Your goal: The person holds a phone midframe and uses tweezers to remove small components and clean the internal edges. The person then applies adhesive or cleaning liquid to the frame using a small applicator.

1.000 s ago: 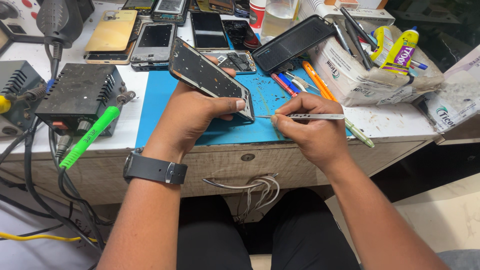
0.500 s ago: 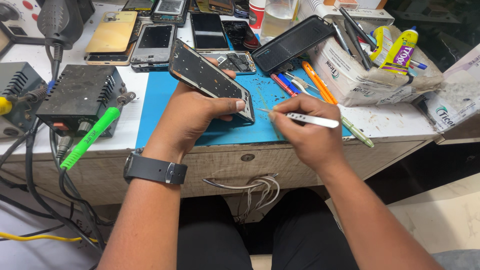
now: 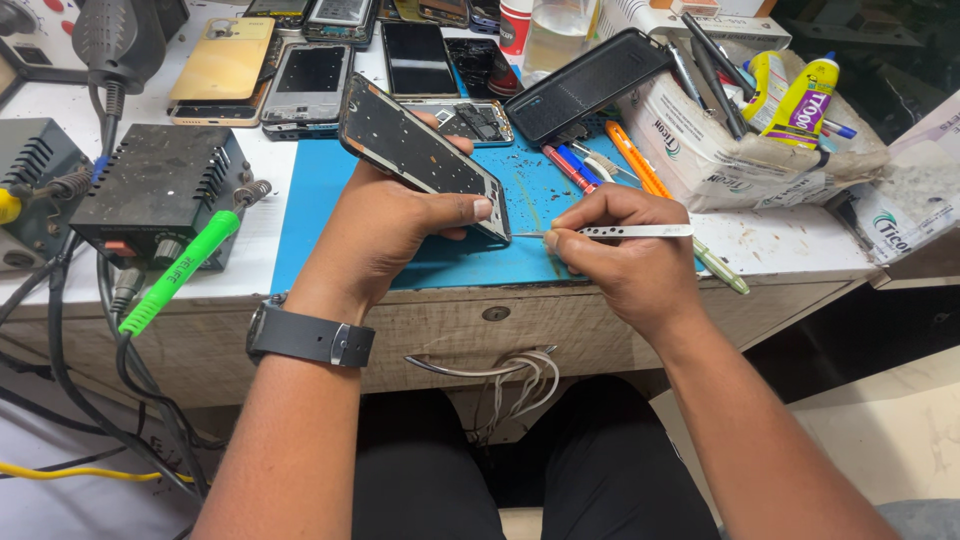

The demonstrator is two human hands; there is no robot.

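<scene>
My left hand point(image 3: 385, 235) grips an opened phone frame point(image 3: 420, 155), tilted with its inner side up, above the blue work mat point(image 3: 540, 190). A black watch sits on that wrist. My right hand point(image 3: 625, 255) pinches silver tweezers point(image 3: 625, 231), held level, with their tip pointing left and touching the phone's lower corner by my left thumb.
Several phones point(image 3: 310, 75) lie at the back of the bench. A black power unit point(image 3: 150, 185) and a green-handled soldering iron point(image 3: 175, 275) sit left, with cables hanging down. A black case point(image 3: 585, 85), coloured pens point(image 3: 575, 165), glue tubes point(image 3: 805, 95) and white boxes point(image 3: 720, 150) crowd the right.
My right hand has shifted the tweezers from an angled hold to level, with the tip brought back against the phone's lower corner. My left hand keeps the phone steady.
</scene>
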